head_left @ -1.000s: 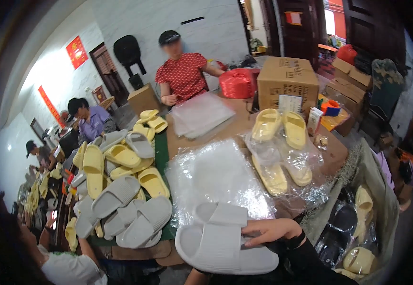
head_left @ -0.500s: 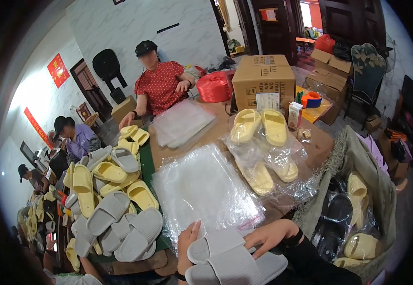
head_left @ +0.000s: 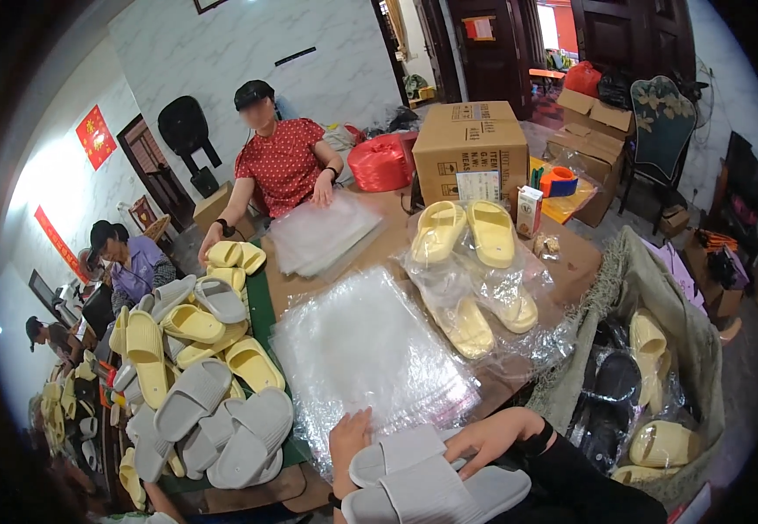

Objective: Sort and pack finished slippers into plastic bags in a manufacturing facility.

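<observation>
A pair of grey slippers [head_left: 410, 486], one overlapping the other, is at the bottom middle with the toes to the left. My right hand [head_left: 499, 437] grips them from the right, its fingers bent over the upper slipper near the strap. At their left side is my left hand [head_left: 349, 438], its fingers closed against the slippers and partly hidden behind them. Just beyond my hands lies a stack of clear plastic bags [head_left: 357, 349]. Two bagged pairs of yellow slippers [head_left: 464, 325] rest on the table to the right of that stack.
Loose grey and yellow slippers [head_left: 194, 397] are heaped at left. An open woven sack [head_left: 702, 384] at right holds bagged slippers. Across the table, a person in red [head_left: 283, 157] sits by more clear bags [head_left: 322, 229], red twine [head_left: 380, 163] and a carton [head_left: 466, 148].
My left fingers have drawn in against the slippers, while my right hand stays on them. The person in red has brought one hand down onto the far bags.
</observation>
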Demonstrator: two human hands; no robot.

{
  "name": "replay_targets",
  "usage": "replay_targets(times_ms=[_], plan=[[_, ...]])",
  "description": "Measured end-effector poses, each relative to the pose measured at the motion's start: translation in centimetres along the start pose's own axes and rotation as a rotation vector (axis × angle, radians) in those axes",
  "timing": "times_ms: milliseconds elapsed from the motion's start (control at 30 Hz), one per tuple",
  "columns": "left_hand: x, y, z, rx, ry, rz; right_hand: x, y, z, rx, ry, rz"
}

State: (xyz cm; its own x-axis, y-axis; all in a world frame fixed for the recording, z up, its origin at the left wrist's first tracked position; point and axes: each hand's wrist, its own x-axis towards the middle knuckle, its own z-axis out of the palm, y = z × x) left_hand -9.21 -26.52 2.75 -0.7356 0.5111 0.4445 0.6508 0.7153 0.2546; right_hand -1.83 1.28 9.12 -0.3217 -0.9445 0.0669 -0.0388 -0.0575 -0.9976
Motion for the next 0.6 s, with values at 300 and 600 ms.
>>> replay_targets(times_ms=[300, 600], plan=[[0.3, 2.1, -2.5, -0.159, 0.037, -0.241, -0.8, -1.7, 0.3, -0.257, 0.129, 0.168], [0.8, 3.5, -4.4, -0.163, 0.091, -0.168, -2.1, -1.8, 3.0, -0.879, 0.59, 0.402]])
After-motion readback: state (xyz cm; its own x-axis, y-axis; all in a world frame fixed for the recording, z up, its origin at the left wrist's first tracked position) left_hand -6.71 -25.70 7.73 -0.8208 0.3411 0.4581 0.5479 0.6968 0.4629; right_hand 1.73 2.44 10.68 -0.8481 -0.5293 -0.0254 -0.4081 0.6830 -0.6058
